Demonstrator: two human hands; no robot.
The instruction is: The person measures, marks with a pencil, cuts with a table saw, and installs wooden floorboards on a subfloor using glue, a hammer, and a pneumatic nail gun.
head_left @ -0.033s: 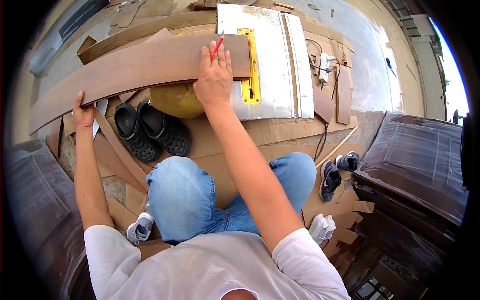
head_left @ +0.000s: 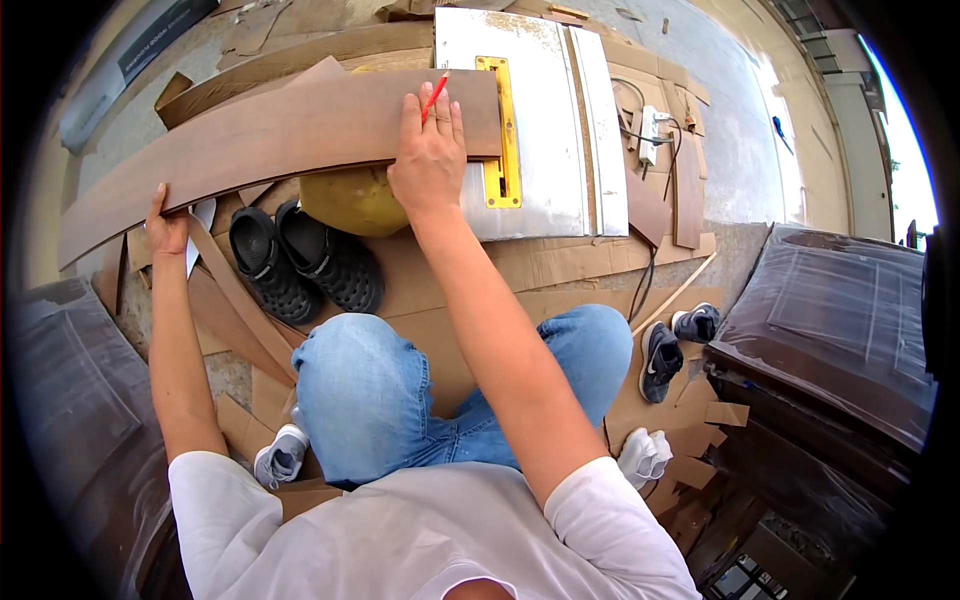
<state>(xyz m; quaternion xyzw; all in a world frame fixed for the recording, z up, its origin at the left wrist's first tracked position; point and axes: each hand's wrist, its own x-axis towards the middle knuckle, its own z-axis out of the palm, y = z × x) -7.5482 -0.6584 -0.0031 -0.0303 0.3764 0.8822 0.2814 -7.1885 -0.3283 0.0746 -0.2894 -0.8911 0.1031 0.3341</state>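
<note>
One red pencil (head_left: 434, 97) is pinched in the grip of the right hand (head_left: 428, 160), its tip pointing up and to the right, while the palm and remaining fingers are pressed flat on one long brown plank (head_left: 270, 140). The right end of the plank is laid on the metal tabletop (head_left: 545, 190) of a table saw, just beside the single yellow insert plate (head_left: 500, 130) (the hand sits at the tabletop's left edge). The far left stretch of the same plank is clasped at its lower edge by the left hand (head_left: 165, 228), fingers curled over the wood, so both hands are closed on something: the right on the pencil, the left on the plank.

One rounded yellowish object (head_left: 352, 200) is seen under the plank, just below the right hand. Two black clogs (head_left: 300, 262) are set side by side on flattened cardboard (head_left: 560, 265) next to it. The person's two knees in blue jeans (head_left: 370, 385) are bent over the cardboard. Two dark sneakers (head_left: 672, 345) are lying to the right, near a cable. Several more brown strips and offcuts are scattered on the ground around the saw. One dark panelled door (head_left: 830, 320), wrapped in clear film, is placed at the right.
</note>
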